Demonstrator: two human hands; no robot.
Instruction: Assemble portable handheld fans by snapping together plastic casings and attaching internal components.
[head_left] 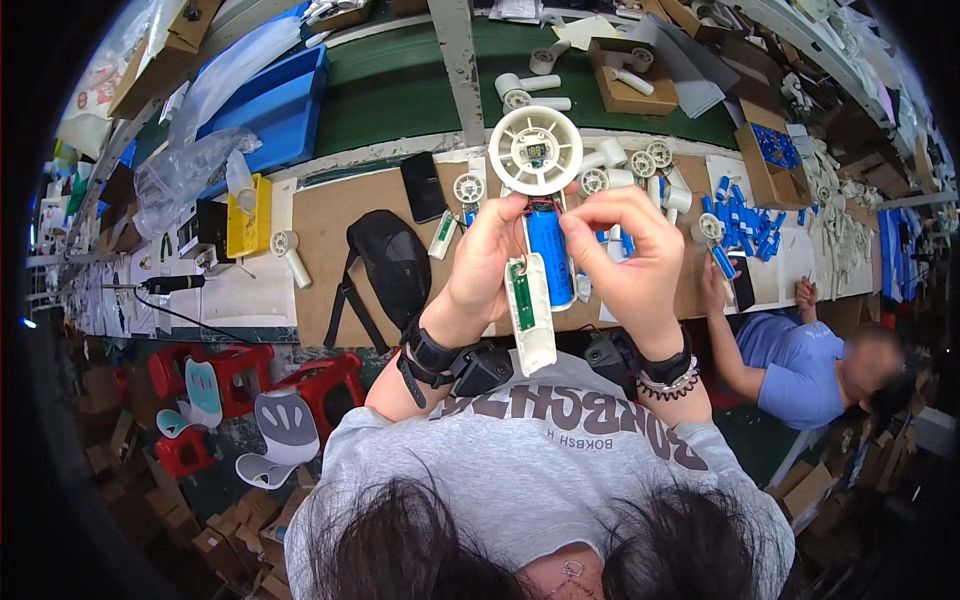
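I hold a white handheld fan [536, 150] up in front of me, its round head at the top and its handle opened. My left hand [487, 262] grips the open handle, where a green circuit board [521, 298] lies in the white shell. A blue cylindrical battery [548, 255] sits in the handle between both hands. My right hand [625, 255] pinches at the battery's upper end, near thin red wires. Both wrists wear dark bands.
On the brown bench below lie a black pouch [392, 262], a black phone [423, 186], several white fan parts [640, 165] and blue batteries [745, 222]. A yellow box [249, 215] stands at the left. A co-worker in a blue shirt [795, 365] sits at the right.
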